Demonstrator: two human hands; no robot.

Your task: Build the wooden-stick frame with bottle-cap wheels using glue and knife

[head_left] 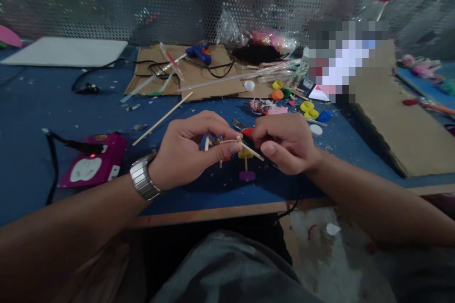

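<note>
My left hand (192,147), with a metal watch on its wrist, pinches a small frame of thin wooden sticks (251,148) between thumb and fingers. One stick slants out of it toward my right hand. Curled fingers of my right hand (287,144) close round a utility knife (247,131); its red handle and dark blade point left, just above the sticks. Below the sticks show a purple bottle cap (247,176) on a short stick and a yellow cap (245,153). Whether these join the held frame I cannot tell.
A magenta power box (95,161) with a black cable sits at left. Behind lie a long stick (161,119), cardboard (213,83), a blue glue gun (199,53), plastic straws and several bottle caps (307,106). More cardboard (401,118) leans at right. The table's wooden edge (213,215) runs close in front.
</note>
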